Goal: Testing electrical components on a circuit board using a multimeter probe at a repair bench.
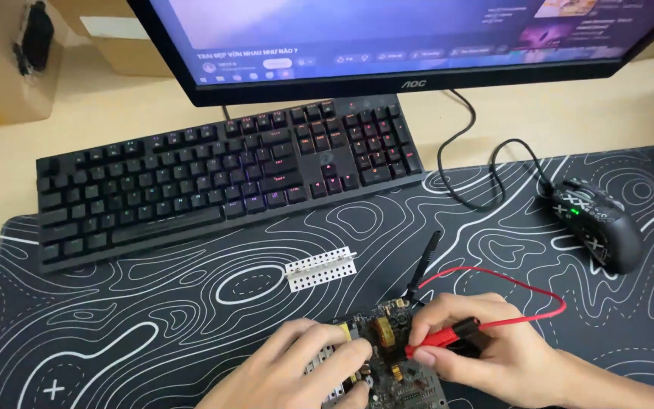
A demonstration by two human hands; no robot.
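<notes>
Two hands work low on the black patterned desk mat (153,318): my left hand (289,375) lies flat, pinning the green populated circuit board (387,356); my right hand (486,344) pinches a red-handled test probe (444,338), tip on that board.

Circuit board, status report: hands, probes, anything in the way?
Left hand pinning circuit board. Right hand holding red probe, black probe alongside. White strip lies apart.

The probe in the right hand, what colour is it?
Red, with a red lead; the head view shows the probe in the right hand.
</notes>
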